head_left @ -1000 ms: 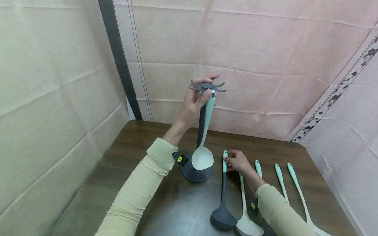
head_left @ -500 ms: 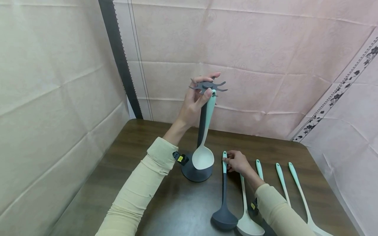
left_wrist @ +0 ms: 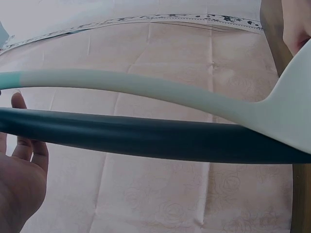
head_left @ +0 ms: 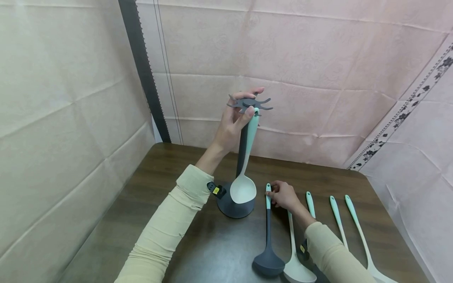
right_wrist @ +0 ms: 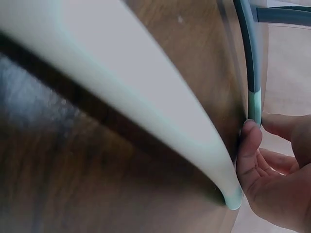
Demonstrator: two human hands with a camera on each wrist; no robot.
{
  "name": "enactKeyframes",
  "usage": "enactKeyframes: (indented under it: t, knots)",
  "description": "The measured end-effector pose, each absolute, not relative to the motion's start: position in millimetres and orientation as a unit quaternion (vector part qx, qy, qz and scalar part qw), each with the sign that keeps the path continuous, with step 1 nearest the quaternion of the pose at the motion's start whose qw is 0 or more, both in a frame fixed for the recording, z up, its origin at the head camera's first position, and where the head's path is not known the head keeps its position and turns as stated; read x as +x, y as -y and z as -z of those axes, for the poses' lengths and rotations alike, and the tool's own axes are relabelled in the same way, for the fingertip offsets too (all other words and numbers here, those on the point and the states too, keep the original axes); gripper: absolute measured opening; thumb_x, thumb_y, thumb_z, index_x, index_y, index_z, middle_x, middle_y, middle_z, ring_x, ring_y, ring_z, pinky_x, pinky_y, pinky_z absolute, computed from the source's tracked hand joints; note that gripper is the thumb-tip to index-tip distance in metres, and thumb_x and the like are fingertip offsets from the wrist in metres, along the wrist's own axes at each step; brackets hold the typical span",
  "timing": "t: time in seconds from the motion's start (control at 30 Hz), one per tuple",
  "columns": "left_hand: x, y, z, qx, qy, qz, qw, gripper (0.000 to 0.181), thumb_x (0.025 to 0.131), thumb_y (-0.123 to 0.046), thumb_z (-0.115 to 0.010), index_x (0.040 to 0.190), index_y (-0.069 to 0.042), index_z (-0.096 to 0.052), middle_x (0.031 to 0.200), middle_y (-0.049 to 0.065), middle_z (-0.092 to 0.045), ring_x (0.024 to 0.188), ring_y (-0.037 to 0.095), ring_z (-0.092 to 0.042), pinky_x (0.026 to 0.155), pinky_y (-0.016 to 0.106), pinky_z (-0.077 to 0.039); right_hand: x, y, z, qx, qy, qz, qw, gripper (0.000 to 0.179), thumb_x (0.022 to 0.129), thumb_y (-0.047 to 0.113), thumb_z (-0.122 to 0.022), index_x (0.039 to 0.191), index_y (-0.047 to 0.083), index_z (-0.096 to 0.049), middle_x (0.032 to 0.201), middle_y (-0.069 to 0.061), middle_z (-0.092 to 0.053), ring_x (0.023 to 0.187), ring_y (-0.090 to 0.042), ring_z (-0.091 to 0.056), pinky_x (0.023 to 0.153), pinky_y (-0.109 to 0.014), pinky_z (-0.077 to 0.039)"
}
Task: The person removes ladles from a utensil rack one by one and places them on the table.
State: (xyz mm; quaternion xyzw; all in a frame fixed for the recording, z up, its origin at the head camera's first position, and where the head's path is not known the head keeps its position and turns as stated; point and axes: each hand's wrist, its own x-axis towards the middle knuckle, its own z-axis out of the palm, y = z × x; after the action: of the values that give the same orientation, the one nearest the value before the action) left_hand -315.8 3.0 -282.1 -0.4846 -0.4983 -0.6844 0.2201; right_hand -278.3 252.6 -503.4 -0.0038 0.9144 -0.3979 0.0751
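Observation:
A dark grey utensil stand (head_left: 242, 155) with a hook crown (head_left: 249, 103) rises from a round base at the table's middle. A white ladle (head_left: 242, 189) with a mint handle hangs along its pole. My left hand (head_left: 231, 124) pinches the ladle's handle tip right under the crown. In the left wrist view the ladle (left_wrist: 146, 90) runs beside the pole (left_wrist: 146, 137), with the palm (left_wrist: 19, 187) at the left. My right hand (head_left: 284, 196) lies on the table, fingers curled at the mint tip of a dark grey ladle (head_left: 268, 260). The right wrist view shows its thumb (right_wrist: 250, 150) against that handle (right_wrist: 253, 73).
A white spoon (head_left: 298, 271) lies right of the dark ladle, partly under my right forearm. Three more mint-tipped utensils (head_left: 337, 220) lie side by side toward the table's right edge (head_left: 400, 232). Cloth-covered walls close in at the back and both sides.

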Motion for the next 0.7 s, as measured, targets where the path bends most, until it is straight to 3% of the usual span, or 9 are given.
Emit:
enactKeyframes:
  t: [0.53,0.7]
  knots:
    - [-313,-2,282,-0.479,0.504,0.686,0.217,0.073,0.102,-0.055,-0.063,0.132,0.008,-0.042,0.155,0.03,-0.049,0.148,0.031,-0.045,0.115,0.052,-0.041,-274,-251,505,-0.017,-0.921,0.384,0.06,0.048,0.098,0.011,-0.075,0.139,-0.005,-0.056,0.085,-0.011,-0.066,0.064,-0.021,-0.065,0.055,-0.035,-0.058]
    - [-313,-3,282,-0.479,0.505,0.685,0.217,0.073,0.102,-0.055,-0.063,0.133,0.008,-0.042,0.155,0.029,-0.049,0.148,0.031,-0.045,0.115,0.052,-0.041,-269,-249,494,-0.03,-0.925,0.368,0.089,0.054,0.097,0.014,-0.077,0.14,-0.004,-0.052,0.09,-0.013,-0.066,0.066,-0.022,-0.065,0.057,-0.035,-0.059]
